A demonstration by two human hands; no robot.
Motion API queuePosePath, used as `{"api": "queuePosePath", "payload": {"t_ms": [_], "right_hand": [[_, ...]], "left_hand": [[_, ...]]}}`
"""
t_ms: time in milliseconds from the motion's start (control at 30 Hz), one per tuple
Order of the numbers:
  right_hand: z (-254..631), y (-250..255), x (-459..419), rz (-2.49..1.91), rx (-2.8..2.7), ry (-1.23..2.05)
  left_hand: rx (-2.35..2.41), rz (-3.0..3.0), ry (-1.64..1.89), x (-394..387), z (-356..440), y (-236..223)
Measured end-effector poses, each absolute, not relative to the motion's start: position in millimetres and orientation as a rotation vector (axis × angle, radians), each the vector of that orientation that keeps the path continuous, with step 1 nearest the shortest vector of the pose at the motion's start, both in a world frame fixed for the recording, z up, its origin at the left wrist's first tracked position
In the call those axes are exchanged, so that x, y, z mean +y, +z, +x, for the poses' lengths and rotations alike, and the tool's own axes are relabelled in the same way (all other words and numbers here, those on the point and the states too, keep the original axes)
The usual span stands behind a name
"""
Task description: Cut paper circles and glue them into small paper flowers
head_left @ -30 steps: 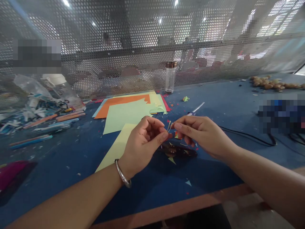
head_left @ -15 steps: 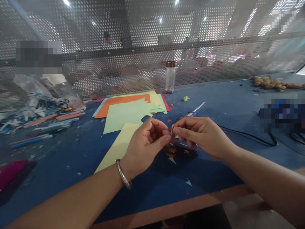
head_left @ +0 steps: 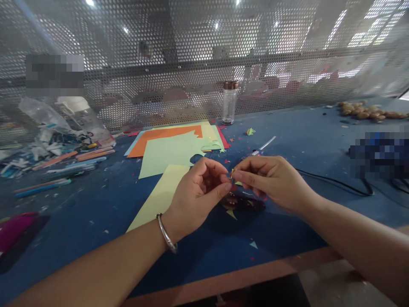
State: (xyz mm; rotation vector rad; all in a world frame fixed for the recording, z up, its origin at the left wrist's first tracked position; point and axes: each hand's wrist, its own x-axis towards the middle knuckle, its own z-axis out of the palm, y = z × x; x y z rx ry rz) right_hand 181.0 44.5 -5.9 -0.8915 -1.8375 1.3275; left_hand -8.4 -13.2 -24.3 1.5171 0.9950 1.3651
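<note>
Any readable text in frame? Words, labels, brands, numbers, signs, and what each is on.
None readable.
White-lidded bottle: faint marks on its side, too blurred to read.
Clear bottle with brown lid: no lettering I can make out.
Pale green sheet and orange sheet: no lettering visible.
Small strip in the right hand: too small to tell.

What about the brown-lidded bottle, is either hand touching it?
No, the bottle stands near the mesh panel, apart from the left hand and right hand.
</note>
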Motion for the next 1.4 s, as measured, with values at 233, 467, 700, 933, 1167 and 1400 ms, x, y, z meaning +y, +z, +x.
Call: {"api": "queuePosePath", "payload": {"t_ms": [233,467,700,933,1167,1400], "right_hand": [[180.8,-6.8,45.0,-0.888,-1.846,1.325],[182.5,-8.0,46.1,-0.89,-1.869,1.279],[182.3,-7.1,45.0,-0.899,-1.868,1.265],[181.0,-7.3,45.0,-0.922,-1.879,1.313],[182.8,-9.1,45.9,-0.921,-1.897,1.266],[182.8,-10.5,45.1,-0.931,-1.895,1.308]], "left_hand": [[0.983,1.505,1.387,-18.2,-8.2,-25.7],[1.046,1.457,1.427,-20.0,-6.5,-24.3],[1.026,1.314,1.438,-14.8,-7.4,-23.7],[1.013,1.308,1.379,-13.0,-7.6,-23.9],[0.979,1.258,1.311,-12.8,-8.7,-26.9],[0.962,1.207,1.267,-11.0,-9.0,-26.7]]}}
